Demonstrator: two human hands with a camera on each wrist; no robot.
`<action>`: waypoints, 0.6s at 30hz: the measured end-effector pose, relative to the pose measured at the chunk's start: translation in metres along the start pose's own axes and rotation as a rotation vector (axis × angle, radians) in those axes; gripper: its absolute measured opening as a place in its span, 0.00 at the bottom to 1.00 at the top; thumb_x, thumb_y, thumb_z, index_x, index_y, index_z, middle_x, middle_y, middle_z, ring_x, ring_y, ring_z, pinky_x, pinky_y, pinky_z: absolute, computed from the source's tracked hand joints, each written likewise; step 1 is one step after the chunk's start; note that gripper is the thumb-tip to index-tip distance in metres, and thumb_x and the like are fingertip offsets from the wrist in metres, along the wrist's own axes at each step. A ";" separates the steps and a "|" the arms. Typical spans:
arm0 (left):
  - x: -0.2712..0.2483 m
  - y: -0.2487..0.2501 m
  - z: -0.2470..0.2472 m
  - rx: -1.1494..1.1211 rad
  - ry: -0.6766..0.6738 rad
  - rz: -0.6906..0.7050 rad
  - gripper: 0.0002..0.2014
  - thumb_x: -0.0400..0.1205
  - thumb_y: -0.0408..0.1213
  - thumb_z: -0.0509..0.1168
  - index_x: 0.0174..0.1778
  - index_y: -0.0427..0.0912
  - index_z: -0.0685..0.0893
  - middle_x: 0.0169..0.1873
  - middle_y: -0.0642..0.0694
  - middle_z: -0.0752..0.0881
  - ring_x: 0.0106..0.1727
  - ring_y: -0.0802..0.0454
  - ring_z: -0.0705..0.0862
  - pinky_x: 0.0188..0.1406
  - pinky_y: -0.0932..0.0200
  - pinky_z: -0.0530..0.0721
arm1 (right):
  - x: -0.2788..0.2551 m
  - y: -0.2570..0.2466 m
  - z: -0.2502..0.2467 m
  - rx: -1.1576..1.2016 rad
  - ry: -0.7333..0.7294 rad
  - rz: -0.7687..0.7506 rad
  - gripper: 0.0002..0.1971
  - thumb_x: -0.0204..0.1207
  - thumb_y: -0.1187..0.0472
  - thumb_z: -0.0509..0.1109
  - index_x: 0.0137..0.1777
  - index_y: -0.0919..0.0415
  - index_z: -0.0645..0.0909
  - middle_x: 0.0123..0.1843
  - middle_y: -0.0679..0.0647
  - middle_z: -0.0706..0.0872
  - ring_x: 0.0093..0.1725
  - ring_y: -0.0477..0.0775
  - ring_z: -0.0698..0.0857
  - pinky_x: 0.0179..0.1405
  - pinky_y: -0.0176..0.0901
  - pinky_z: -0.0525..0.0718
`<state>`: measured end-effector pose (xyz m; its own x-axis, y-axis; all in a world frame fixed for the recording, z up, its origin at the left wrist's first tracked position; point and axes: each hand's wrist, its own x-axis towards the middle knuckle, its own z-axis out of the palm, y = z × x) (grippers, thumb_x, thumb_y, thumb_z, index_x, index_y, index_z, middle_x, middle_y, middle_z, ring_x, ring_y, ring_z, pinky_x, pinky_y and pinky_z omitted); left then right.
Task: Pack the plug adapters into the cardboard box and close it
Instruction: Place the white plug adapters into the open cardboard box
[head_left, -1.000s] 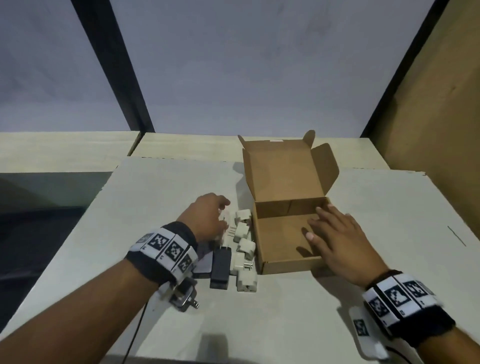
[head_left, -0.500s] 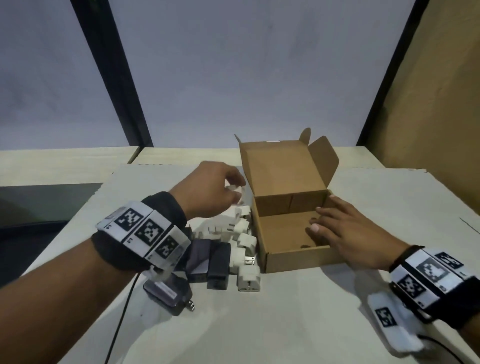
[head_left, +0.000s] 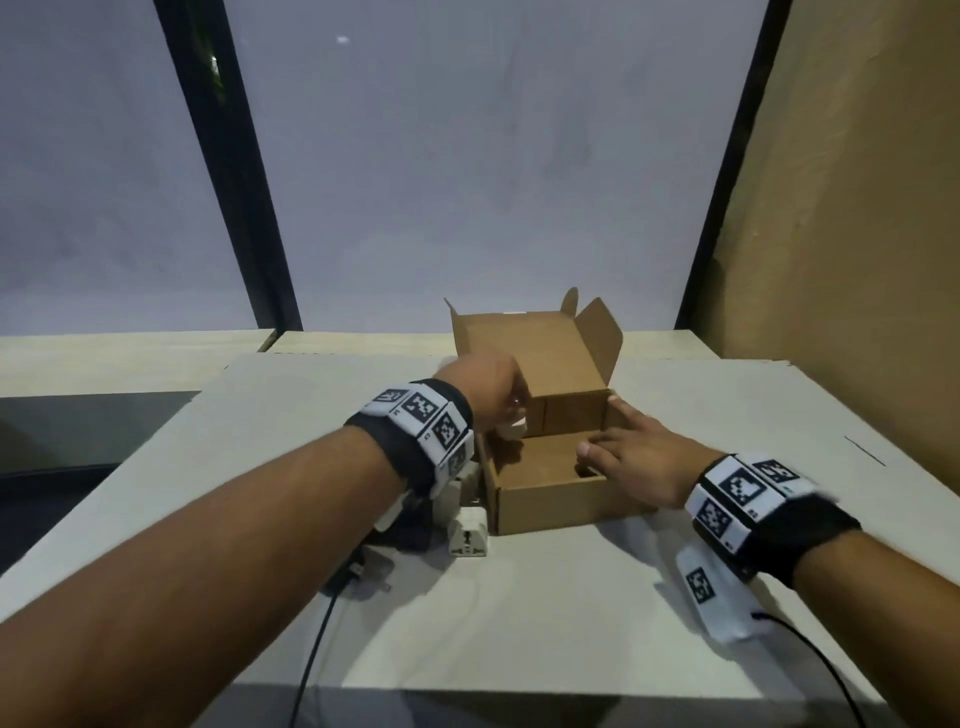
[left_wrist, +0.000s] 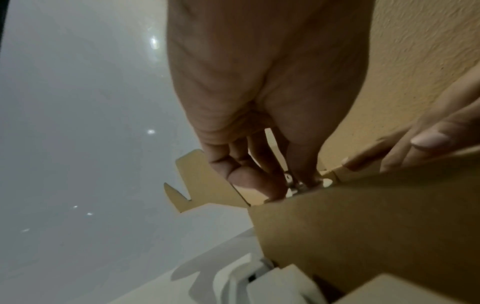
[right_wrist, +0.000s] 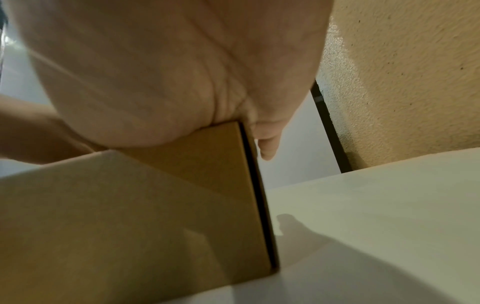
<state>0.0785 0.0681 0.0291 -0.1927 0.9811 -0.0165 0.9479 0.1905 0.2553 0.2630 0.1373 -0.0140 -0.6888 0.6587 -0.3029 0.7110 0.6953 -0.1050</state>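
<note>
The open cardboard box (head_left: 545, 499) stands mid-table with its lid (head_left: 524, 353) upright. My left hand (head_left: 501, 397) pinches a white plug adapter (head_left: 515, 427) over the box's rear left corner. In the left wrist view, the fingertips (left_wrist: 259, 185) close on the adapter (left_wrist: 302, 183), whose metal prongs show just above the box wall (left_wrist: 376, 226). My right hand (head_left: 605, 428) lies with straight fingers on the box's right wall, thumb inside. One white adapter (head_left: 467, 535) sits on the table by the box's front left corner. My left wrist hides the others.
The white table (head_left: 571, 623) ends in a front edge near me. A tan wall (head_left: 857, 208) rises at the right and a dark post (head_left: 234, 182) at the back left. Cables trail from both wrist cameras across the table.
My left hand lifted a white adapter from the pile and carried it right, over the box's left wall. My right hand stayed on the box's right side.
</note>
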 end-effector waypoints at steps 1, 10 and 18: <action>0.002 0.002 -0.001 0.014 -0.009 -0.027 0.15 0.82 0.37 0.67 0.65 0.43 0.85 0.62 0.44 0.86 0.63 0.47 0.84 0.66 0.48 0.82 | 0.000 0.000 0.000 0.004 0.004 0.004 0.32 0.91 0.42 0.38 0.76 0.47 0.82 0.89 0.44 0.66 0.91 0.52 0.34 0.88 0.59 0.39; 0.000 -0.004 0.009 0.123 -0.012 -0.049 0.11 0.82 0.37 0.68 0.59 0.43 0.88 0.60 0.43 0.85 0.59 0.45 0.85 0.63 0.48 0.84 | -0.002 -0.003 0.004 -0.001 0.011 0.047 0.33 0.91 0.42 0.37 0.78 0.48 0.80 0.90 0.44 0.62 0.91 0.51 0.34 0.88 0.59 0.37; -0.008 0.009 0.023 0.337 -0.137 0.121 0.15 0.77 0.49 0.72 0.59 0.52 0.88 0.56 0.52 0.86 0.55 0.49 0.84 0.54 0.51 0.85 | -0.002 -0.003 0.005 -0.023 0.011 0.058 0.33 0.91 0.42 0.36 0.79 0.48 0.79 0.90 0.44 0.62 0.91 0.52 0.34 0.88 0.59 0.37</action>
<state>0.0948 0.0631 0.0094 -0.0600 0.9882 -0.1411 0.9964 0.0507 -0.0686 0.2627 0.1321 -0.0174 -0.6482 0.7009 -0.2977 0.7463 0.6624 -0.0653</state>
